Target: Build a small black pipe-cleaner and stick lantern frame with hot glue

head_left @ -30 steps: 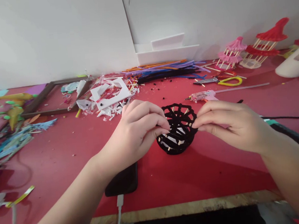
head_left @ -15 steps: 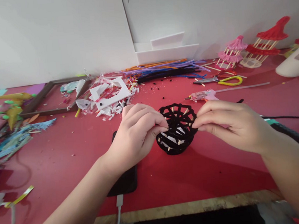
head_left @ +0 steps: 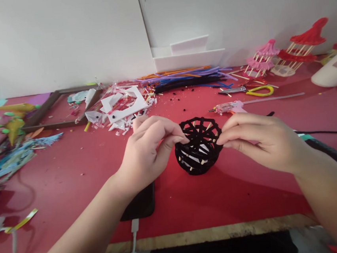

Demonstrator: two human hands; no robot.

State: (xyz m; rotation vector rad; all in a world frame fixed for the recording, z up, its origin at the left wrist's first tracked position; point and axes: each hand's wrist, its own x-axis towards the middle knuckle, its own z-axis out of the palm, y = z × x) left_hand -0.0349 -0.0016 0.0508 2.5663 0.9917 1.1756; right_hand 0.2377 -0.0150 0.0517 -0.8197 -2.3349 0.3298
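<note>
A round black openwork piece [head_left: 199,128], spoked like a wheel and fuzzy like pipe cleaner, sits tilted on top of a black ring-shaped base [head_left: 198,167]. Pale stick ends poke out of that base. My left hand [head_left: 156,145] pinches the left rim of the spoked piece between thumb and forefinger. On the opposite side, my right hand [head_left: 258,141] grips the rim with its fingertips pressed together. Under my left wrist lies a black phone [head_left: 141,202], partly hidden, with a white cable plugged in.
Behind my hands are a glue gun [head_left: 228,107], yellow-handled scissors [head_left: 247,90] and a bundle of pipe cleaners [head_left: 187,77]. White foam scraps [head_left: 124,105] lie beside a brown frame [head_left: 40,111]. Pink [head_left: 263,57] and red [head_left: 304,46] stick models stand at the back right.
My left hand has shifted slightly left and up along the rim, and more of the base's left side shows. My right hand has stayed in place.
</note>
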